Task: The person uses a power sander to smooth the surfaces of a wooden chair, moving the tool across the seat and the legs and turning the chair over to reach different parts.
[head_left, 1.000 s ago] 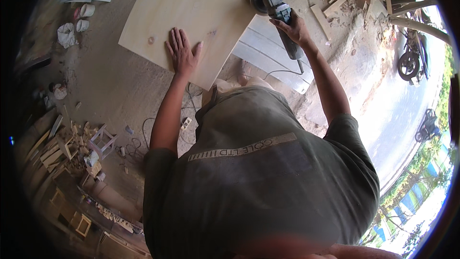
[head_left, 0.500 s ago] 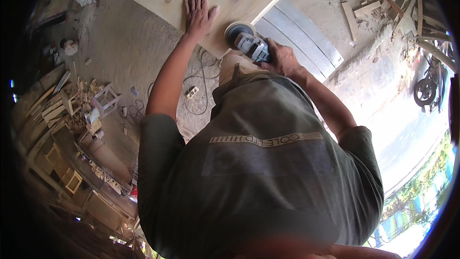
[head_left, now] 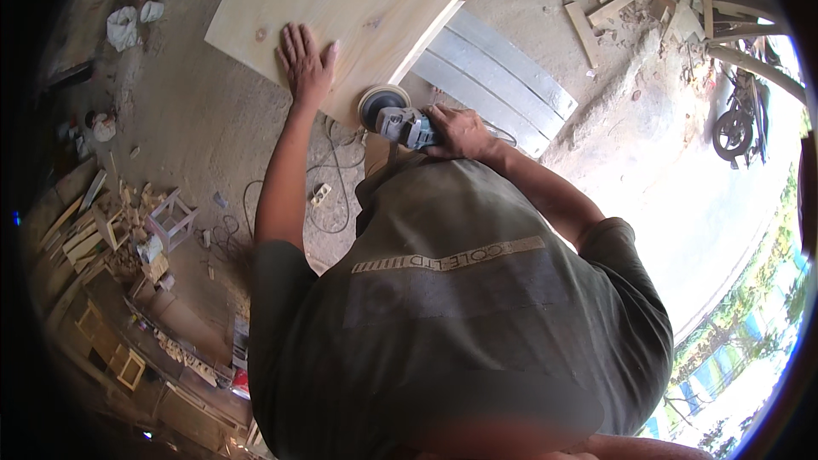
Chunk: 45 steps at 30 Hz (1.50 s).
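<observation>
A pale wooden panel (head_left: pixel 358 0) with a few knots lies in front of me. Flat on its near left part rests my left hand (head_left: pixel 305 66), fingers spread and holding nothing. My right hand (head_left: pixel 460 130) is wrapped round the body of an angle grinder (head_left: pixel 404 126) with a grey and teal housing. The grinder's round sanding disc (head_left: pixel 383 105) sits over the panel's near corner and seems to touch it. My fingers partly hide the tool's rear end.
A grey slatted surface (head_left: pixel 498 68) stands right of the panel. Behind it lie wood scraps (head_left: pixel 609 8), with a motorcycle wheel (head_left: pixel 733 135) farther right. On the floor are a cable and a power socket block (head_left: pixel 320 195); a small stool frame (head_left: pixel 173 220) and offcuts lie left.
The whole view has shifted, so the panel, tool and floor things appear farther left and lower. Both hands keep their places on the panel and the grinder.
</observation>
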Each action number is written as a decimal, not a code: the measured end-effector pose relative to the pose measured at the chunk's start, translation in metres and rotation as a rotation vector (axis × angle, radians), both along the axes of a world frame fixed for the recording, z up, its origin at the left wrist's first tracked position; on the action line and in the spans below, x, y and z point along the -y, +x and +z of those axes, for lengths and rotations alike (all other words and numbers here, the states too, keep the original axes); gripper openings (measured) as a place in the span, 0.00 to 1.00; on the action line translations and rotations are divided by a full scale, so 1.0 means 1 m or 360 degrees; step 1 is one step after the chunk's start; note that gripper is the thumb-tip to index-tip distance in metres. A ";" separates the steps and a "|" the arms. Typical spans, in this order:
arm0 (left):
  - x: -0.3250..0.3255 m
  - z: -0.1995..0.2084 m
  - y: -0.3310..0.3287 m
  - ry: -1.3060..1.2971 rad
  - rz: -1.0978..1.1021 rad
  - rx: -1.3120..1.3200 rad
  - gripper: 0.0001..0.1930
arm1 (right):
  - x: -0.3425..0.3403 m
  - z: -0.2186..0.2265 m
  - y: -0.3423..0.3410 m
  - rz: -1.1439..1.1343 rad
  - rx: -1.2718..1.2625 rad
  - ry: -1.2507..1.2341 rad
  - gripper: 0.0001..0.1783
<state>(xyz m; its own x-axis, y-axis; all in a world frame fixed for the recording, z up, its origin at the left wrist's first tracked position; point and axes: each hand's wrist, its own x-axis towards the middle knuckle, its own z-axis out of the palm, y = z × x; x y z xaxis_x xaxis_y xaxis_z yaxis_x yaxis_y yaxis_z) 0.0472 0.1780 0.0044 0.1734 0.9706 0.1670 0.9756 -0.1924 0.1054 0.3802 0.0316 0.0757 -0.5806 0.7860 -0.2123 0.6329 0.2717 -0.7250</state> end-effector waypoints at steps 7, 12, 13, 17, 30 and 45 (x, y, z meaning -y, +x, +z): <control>0.043 0.006 0.022 -0.0058 0.0077 0.0003 0.47 | -0.047 0.005 0.066 -0.0540 -0.0035 -0.0078 0.44; 0.064 0.043 0.046 -0.0285 -0.0316 0.0006 0.53 | -0.097 0.005 0.099 -0.1007 -0.0160 -0.0188 0.40; 0.062 0.049 0.047 -0.0335 -0.0387 0.0018 0.55 | -0.110 0.005 0.106 -0.1098 -0.0218 -0.0190 0.40; 0.053 0.056 0.042 -0.0435 -0.0508 0.0032 0.61 | -0.162 -0.044 0.152 -0.1370 -0.0493 0.0093 0.28; 0.070 0.055 0.023 -0.0224 -0.0351 0.0134 0.56 | -0.288 0.105 0.015 -0.0589 -0.0160 0.0222 0.34; 0.504 -0.108 -0.061 -0.0766 0.2687 0.1133 0.49 | -0.207 0.140 -0.190 0.1592 0.0782 0.0119 0.37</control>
<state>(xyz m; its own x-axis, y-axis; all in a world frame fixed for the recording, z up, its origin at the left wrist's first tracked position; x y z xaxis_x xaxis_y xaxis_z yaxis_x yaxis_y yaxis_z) -0.0138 -0.3255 -0.1031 -0.8477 0.0071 -0.5304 -0.1576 0.9514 0.2645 0.1903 0.2383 0.2153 -0.8248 0.0321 -0.5645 0.3181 0.8517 -0.4163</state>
